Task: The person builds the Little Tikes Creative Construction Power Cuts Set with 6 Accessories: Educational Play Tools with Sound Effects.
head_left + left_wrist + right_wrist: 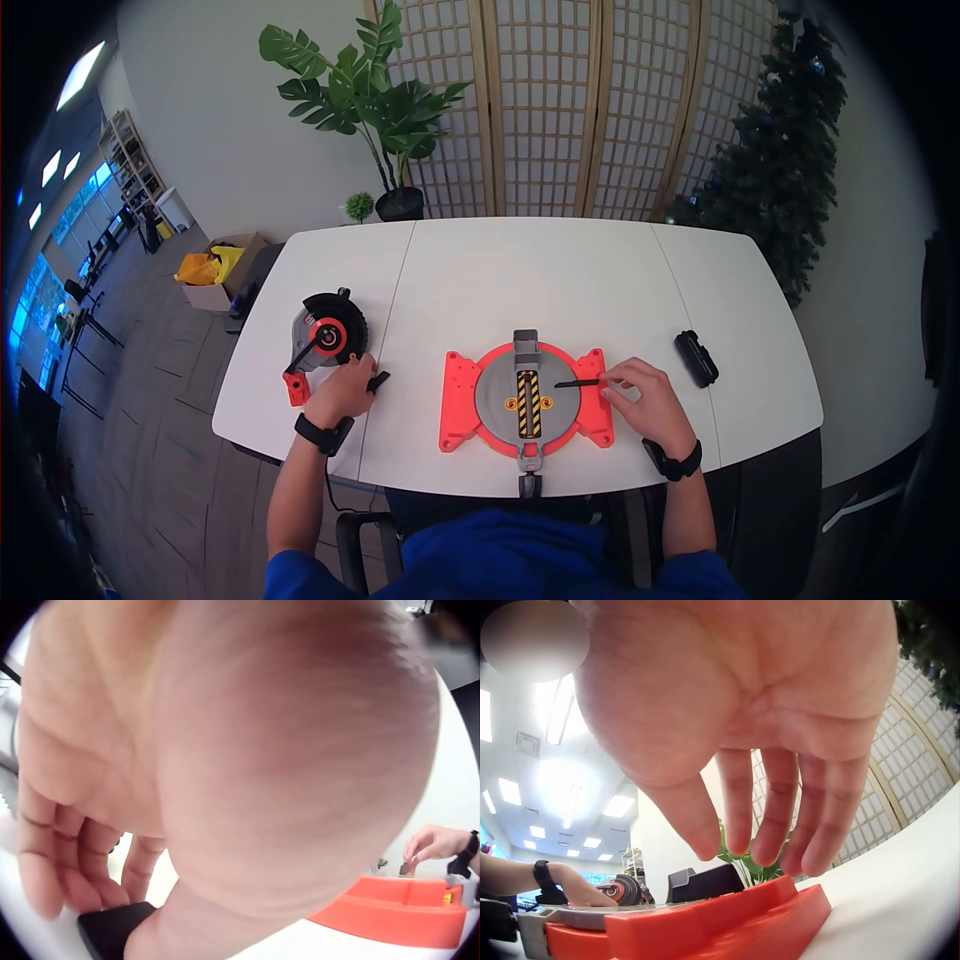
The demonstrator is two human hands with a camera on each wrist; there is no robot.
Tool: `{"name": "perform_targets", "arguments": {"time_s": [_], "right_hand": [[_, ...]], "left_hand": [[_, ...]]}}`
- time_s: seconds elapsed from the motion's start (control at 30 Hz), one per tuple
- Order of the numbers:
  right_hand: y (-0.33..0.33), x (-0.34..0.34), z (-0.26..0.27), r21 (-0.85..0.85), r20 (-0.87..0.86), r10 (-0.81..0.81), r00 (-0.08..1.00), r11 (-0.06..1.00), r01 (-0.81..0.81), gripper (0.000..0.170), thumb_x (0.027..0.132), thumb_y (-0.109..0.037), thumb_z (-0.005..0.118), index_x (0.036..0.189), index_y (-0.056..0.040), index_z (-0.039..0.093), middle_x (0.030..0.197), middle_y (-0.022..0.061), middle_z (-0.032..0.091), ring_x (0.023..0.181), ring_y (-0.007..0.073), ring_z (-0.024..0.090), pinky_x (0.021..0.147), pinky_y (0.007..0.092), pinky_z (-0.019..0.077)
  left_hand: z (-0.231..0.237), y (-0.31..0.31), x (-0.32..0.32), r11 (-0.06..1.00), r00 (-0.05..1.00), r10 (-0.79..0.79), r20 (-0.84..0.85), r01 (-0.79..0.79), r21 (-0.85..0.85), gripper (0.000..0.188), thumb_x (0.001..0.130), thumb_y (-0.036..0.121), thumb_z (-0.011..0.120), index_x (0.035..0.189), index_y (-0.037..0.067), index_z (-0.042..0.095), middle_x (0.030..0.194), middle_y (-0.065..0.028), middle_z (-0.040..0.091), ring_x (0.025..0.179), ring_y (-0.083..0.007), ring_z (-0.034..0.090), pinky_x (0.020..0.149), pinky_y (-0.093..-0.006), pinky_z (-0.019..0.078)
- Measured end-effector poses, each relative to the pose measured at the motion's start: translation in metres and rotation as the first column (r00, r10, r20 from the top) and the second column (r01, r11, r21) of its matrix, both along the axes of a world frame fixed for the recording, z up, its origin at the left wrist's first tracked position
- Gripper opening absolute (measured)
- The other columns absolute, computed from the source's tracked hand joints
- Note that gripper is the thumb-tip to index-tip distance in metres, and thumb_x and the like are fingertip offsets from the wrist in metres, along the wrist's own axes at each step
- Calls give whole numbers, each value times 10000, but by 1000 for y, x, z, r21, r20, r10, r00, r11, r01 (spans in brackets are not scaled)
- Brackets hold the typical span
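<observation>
Wooden lattice screens [548, 100] stand beyond the orange base [458, 400], which I'm using as the landmark, with a leafy plant [375, 90] behind it and off to its left. Carpet runs way out left of it too.

So, left to right: well left of the base, the black-and-grey saw unit [330, 335] lies on the white table [480, 270]. Between the two, the left hand [345, 390] pinches a small black piece [378, 382], thumb on one side, bent fingers on the other. That wrist is right by the saw unit, so a careless sideways swing could bump it. The piece is short and only the fingertips grip it, so a loose pinch could drop it.

Over the base's right side, the right hand [650, 395] pinches a thin black strip [577, 383] near one end, its other end out over the grey disc. The remaining fingers hang bent, with slight gaps; can't tell exactly which ones touch the strip. Held by one end like that, it could twist or tip if it snags, and a slip might send it toward the striped insert [528, 404] mid-base.

Right of the base sits a black case [697, 359], far enough from the hand that I'd worry least about it.
</observation>
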State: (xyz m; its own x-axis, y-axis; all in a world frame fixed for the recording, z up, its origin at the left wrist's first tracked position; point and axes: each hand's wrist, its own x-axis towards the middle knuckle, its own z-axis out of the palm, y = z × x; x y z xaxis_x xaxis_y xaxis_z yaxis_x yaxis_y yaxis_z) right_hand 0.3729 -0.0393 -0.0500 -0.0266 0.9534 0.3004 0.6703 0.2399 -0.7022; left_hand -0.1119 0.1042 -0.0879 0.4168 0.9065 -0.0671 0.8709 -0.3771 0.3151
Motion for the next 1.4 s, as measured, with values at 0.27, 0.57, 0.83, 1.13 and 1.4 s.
{"name": "perform_targets", "arguments": {"time_s": [0.27, 0.57, 0.83, 1.13, 1.4], "right_hand": [[-1, 2, 4, -44, 44, -28, 999, 999, 30, 181, 918, -76, 792, 1090, -20, 792, 985, 103, 743, 871, 221, 718, 805, 323, 578], [1, 0, 2, -42, 35, -15, 999, 999, 16, 181, 917, -73, 786, 1090, -21, 787, 1000, 105, 744, 871, 228, 719, 808, 326, 579], [1, -2, 3, -31, 20, 17, 1000, 999, -16, 188, 928, -99, 772, 1097, -16, 765, 1021, 113, 735, 836, 249, 676, 790, 347, 559], [4, -1, 0, -29, 29, 56, 998, 998, -55, 200, 927, -95, 762, 1106, -7, 754, 1033, 119, 738, 846, 268, 682, 805, 354, 563], [3, -3, 2, -55, 28, 45, 999, 998, -44, 210, 921, -95, 765, 1110, -4, 751, 1043, 123, 741, 865, 265, 690, 818, 359, 567]], "left_hand": [[18, 3, 7, 999, 995, -2, -102, 8, 54, 228, 909, 69, 725, 1120, 30, 648, 1074, -179, 691, 1048, -406, 682, 890, -490, 542], [68, -15, 65, 981, 983, -127, 130, 106, 162, 173, 961, 10, 673, 1134, 6, 663, 1096, -160, 657, 994, -410, 673, 857, -470, 537], [87, -32, 98, 947, 936, -280, 214, 232, 223, 173, 956, 5, 693, 1129, 0, 692, 1073, -144, 680, 914, -373, 698, 781, -450, 564], [77, -30, 115, 907, 885, -396, 247, 333, 259, 186, 930, 23, 717, 1115, 22, 733, 1062, -128, 720, 963, -349, 698, 846, -428, 580], [56, -29, 127, 892, 864, -437, 251, 381, 243, 194, 916, 27, 720, 1108, 29, 747, 1049, -128, 733, 1005, -338, 696, 884, -427, 582]]}}
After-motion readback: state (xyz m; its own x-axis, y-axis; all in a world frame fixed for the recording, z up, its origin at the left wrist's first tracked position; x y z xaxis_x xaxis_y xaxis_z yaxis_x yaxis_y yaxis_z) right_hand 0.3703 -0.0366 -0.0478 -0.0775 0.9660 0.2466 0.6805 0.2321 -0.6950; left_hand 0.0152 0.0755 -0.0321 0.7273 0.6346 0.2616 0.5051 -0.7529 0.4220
